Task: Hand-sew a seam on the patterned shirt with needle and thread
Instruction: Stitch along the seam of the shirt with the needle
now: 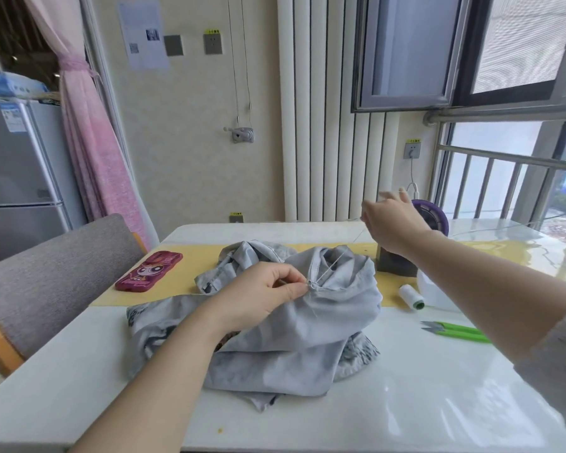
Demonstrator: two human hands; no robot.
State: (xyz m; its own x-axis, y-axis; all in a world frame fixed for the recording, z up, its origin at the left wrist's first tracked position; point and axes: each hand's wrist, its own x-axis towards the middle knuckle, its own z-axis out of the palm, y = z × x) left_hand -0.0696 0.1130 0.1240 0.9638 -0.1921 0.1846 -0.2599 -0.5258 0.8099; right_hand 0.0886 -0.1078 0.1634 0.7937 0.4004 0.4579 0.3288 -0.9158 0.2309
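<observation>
Head view is all there is, so here goes: the patterned shirt [291, 338] is bunched in a grey heap in the middle of the tabletop [406, 403], partly over a yellow runner [193, 256]. The left hand [265, 295] rests on top of it, fingers [294, 289] curled and pinching the fabric right at the seam where the thread [337, 259] comes out. From there the thread runs taut, up and to the right, into the right hand [392, 223], which is raised well above the shirt. That hand is blurry, but it looks like thumb and forefinger pinch the thread end while the other fingers flare out. I can't make out the needle at all; I'd guess it's in that pinch. So my read is we're mid-seam, at the draw-the-stitch-tight part. Next move, I reckon: bring the right hand back down to the pinched spot and poke in just beside the last stitch, keeping the left pinch firm so the fabric doesn't pucker. Off to the right sit a white spool [410, 297] and green snips [455, 330], both untouched, and there's a pink phone case [149, 271] on the left.
</observation>
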